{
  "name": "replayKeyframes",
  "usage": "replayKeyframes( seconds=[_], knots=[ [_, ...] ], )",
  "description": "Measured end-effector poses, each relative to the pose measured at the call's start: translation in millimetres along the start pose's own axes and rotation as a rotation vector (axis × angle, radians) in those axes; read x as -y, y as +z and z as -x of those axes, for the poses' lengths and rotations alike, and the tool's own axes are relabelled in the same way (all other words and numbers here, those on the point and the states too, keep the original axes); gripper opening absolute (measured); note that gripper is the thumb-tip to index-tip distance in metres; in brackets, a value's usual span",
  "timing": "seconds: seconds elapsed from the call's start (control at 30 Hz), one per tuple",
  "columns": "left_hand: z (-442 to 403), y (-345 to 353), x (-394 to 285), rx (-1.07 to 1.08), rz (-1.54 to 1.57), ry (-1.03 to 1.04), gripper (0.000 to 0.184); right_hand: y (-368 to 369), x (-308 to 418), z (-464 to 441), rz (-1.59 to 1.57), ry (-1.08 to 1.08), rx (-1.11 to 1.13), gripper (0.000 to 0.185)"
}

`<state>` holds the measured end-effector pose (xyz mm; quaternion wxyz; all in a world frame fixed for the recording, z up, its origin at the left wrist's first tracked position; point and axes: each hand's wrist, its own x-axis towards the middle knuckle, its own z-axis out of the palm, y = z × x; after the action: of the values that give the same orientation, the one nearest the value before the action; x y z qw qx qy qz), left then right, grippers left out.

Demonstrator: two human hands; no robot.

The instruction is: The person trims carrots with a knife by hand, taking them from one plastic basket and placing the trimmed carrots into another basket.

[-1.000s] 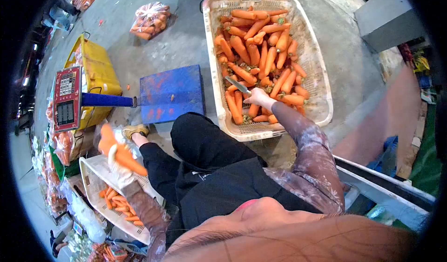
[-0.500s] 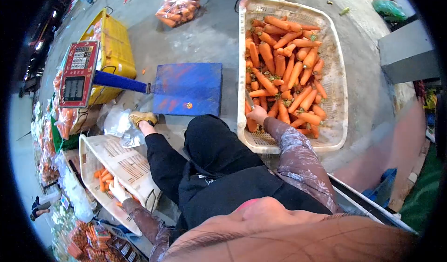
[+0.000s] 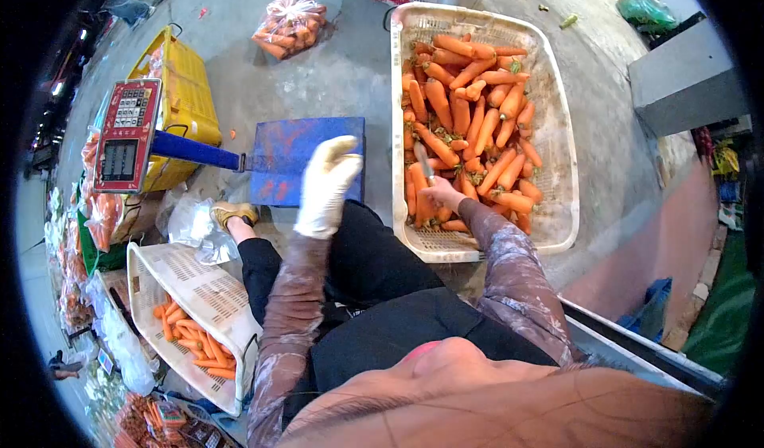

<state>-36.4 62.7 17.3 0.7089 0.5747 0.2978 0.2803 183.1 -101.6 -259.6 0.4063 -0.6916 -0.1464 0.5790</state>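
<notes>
My right hand (image 3: 442, 196) is bare and closed round a knife (image 3: 422, 160), its grey blade pointing up over the carrots (image 3: 469, 122) in a large white crate (image 3: 567, 130). In a white glove, my left hand (image 3: 328, 189) is raised in front of the blue scale platform (image 3: 274, 157), fingers apart and nothing seen in them. A second white crate (image 3: 191, 277), tilted, lies at lower left with a smaller pile of carrots (image 3: 195, 340) inside.
A red scale display (image 3: 127, 136) on a blue arm stands by a yellow crate (image 3: 191, 90). A clear bag of carrots (image 3: 290, 28) sits on the floor. Crumpled plastic bags (image 3: 199, 224) lie near my foot. At right rises a grey pillar base (image 3: 684, 74).
My left hand has come up out of the tilted crate and across toward the big crate, uncovering the carrots there. My right hand stays at the big crate with the knife.
</notes>
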Motion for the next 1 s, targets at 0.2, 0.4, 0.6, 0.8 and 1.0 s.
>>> replayKeyframes(
  seconds=[0.2,0.4,0.6,0.8,1.0],
  knots=[
    [-0.5,48.3,64.8,0.089,-0.065,-0.006,0.024,21.7,-22.9,-40.5,0.454,0.05,-0.102,0.026],
    [-7.4,39.4,52.6,0.064,-0.037,-0.149,0.021,24.8,-29.7,-30.1,0.333,-0.123,-0.229,0.034],
    [-10.8,36.4,76.4,0.129,-0.173,-0.118,0.044,11.1,37.2,66.2,-0.093,-0.157,-0.025,0.024],
    [-4.4,76.3,70.8,0.45,-0.306,0.174,0.114,16.9,126.5,168.2,-0.076,-0.501,-0.129,0.038],
    [-1.0,66.8,54.5,0.484,0.325,-0.316,0.073,30.8,152.7,212.6,-0.312,-0.851,-0.264,0.015]
  ],
)
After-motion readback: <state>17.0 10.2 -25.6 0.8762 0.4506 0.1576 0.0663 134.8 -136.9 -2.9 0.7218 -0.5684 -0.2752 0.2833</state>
